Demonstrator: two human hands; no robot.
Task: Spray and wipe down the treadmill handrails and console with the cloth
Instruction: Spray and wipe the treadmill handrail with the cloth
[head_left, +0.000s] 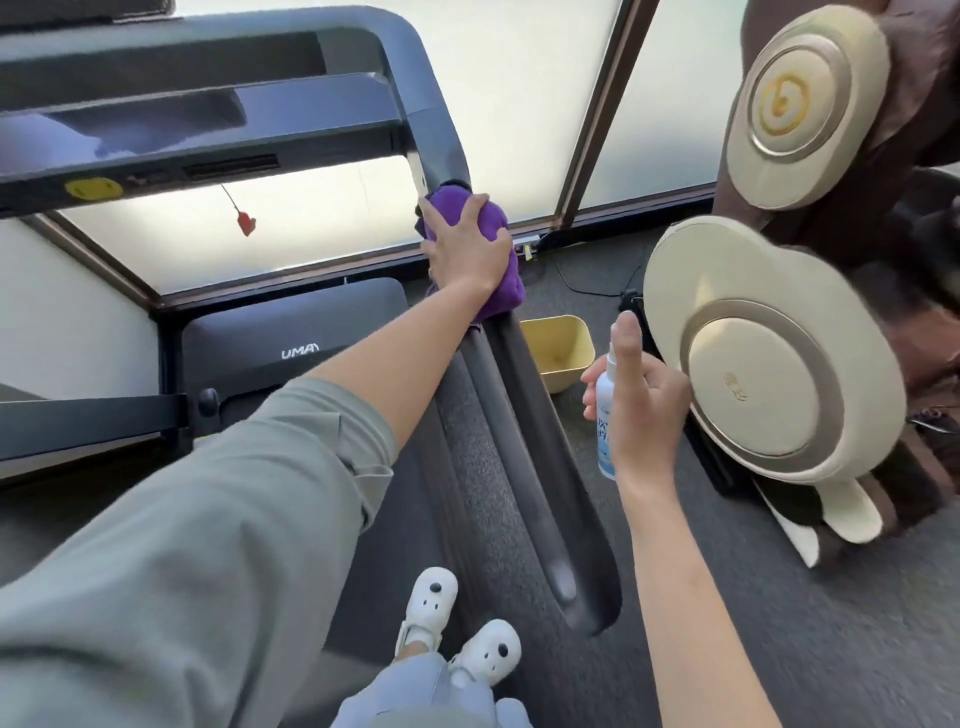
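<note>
A purple cloth (506, 275) is wrapped over the upper part of the treadmill's right handrail (524, 441), a dark padded bar running toward me. My left hand (465, 244) grips the cloth around the rail, just below the bend where the rail meets the dark upright. The console (171, 140) stretches across the upper left, with a yellow safety key (93, 188) and a red clip (245, 223) hanging on a cord. My right hand (641, 410) holds a small white spray bottle (607, 415) upright to the right of the rail, apart from it, with a finger on the nozzle.
A beige and brown massage chair (769, 353) stands close on the right. A yellow bin (558, 351) sits on the dark carpet beyond the rail, with cables near the frosted window. My feet in white slippers (457, 629) are at the bottom.
</note>
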